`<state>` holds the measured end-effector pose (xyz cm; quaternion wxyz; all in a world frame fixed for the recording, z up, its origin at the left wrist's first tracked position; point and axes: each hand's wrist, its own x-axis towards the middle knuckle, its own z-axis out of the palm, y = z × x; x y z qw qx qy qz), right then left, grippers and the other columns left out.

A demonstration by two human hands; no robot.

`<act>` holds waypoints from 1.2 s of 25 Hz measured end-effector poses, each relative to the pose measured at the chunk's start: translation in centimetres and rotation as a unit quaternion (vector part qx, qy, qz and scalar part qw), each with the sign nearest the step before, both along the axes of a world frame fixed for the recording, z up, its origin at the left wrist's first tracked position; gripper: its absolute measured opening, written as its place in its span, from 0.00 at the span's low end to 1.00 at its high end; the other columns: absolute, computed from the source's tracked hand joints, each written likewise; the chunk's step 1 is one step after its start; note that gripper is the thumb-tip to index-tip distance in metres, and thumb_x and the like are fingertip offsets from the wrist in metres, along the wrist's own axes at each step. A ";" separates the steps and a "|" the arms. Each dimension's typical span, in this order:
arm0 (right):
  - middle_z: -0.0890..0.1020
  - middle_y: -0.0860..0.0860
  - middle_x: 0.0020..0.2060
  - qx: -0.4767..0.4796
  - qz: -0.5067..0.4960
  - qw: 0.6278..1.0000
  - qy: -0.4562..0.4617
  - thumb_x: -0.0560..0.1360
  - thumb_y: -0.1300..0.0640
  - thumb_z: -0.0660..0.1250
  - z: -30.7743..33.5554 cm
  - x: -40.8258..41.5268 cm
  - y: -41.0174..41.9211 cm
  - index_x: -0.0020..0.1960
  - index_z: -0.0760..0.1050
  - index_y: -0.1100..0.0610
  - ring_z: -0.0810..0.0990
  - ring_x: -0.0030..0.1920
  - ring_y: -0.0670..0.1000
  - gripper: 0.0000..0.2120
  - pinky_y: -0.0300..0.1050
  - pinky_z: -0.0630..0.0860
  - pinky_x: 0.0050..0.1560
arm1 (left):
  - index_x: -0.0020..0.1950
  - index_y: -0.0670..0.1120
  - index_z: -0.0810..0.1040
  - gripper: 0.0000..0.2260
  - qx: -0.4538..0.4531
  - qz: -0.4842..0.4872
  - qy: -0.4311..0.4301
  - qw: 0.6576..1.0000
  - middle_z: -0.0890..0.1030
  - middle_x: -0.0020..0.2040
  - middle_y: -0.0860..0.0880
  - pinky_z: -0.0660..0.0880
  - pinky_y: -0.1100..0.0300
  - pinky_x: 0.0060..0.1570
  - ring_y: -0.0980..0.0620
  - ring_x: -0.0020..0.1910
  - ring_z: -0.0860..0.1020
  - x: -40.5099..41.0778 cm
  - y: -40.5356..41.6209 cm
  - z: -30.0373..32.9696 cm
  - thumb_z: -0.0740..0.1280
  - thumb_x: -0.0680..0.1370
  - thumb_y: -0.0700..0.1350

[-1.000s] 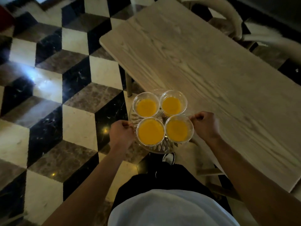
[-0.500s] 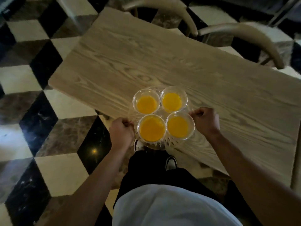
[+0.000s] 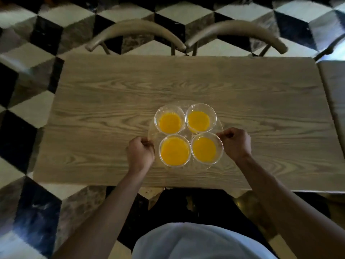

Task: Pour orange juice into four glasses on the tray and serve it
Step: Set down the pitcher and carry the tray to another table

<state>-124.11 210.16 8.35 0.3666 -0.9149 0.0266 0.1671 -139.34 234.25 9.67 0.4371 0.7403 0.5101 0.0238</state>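
Observation:
A round clear glass tray (image 3: 220, 122) sits over the middle of the wooden table (image 3: 112, 116). On it stand several clear glasses filled with orange juice, among them the far left glass (image 3: 169, 122), the far right glass (image 3: 199, 119) and the near left glass (image 3: 175, 151). My left hand (image 3: 140, 153) is closed on the tray's left rim. My right hand (image 3: 235, 143) is closed on its right rim. Whether the tray rests on the table or hovers just above it cannot be told.
Two curved-back chairs (image 3: 136, 32) (image 3: 237, 32) stand tucked at the table's far side. A second table edge (image 3: 334, 94) adjoins on the right. The floor (image 3: 28, 71) is black, white and brown cube-pattern tile. My body stands at the table's near edge.
I have turned to face the table squarely and carried the tray from beyond its corner to over its middle. Both hands keep their hold on the rim.

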 end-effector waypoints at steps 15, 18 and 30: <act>0.79 0.40 0.27 0.005 -0.076 0.997 0.008 0.72 0.54 0.75 -3.8 3.9 2.1 0.38 0.84 0.57 0.76 0.28 0.31 0.08 0.23 0.67 0.27 | 0.50 0.38 0.85 0.04 0.004 -0.073 0.004 0.997 0.87 0.46 0.39 0.83 0.41 0.55 0.37 0.49 0.86 8.3 4.6 -4.2 0.71 0.78 0.35; 0.78 0.39 0.27 0.004 -0.080 0.997 0.015 0.72 0.54 0.75 -4.6 4.4 2.7 0.38 0.84 0.56 0.75 0.28 0.28 0.06 0.22 0.67 0.28 | 0.50 0.39 0.85 0.04 0.006 -0.070 0.019 0.997 0.88 0.45 0.41 0.84 0.45 0.53 0.40 0.48 0.86 9.1 5.3 -5.0 0.72 0.78 0.37; 0.82 0.42 0.29 -0.013 -0.092 0.995 0.030 0.71 0.52 0.75 -6.3 5.6 4.3 0.38 0.83 0.55 0.79 0.31 0.39 0.07 0.30 0.70 0.30 | 0.50 0.42 0.83 0.06 -0.028 -0.055 0.026 0.998 0.86 0.43 0.45 0.81 0.59 0.39 0.54 0.35 0.81 10.3 6.9 -7.3 0.69 0.79 0.33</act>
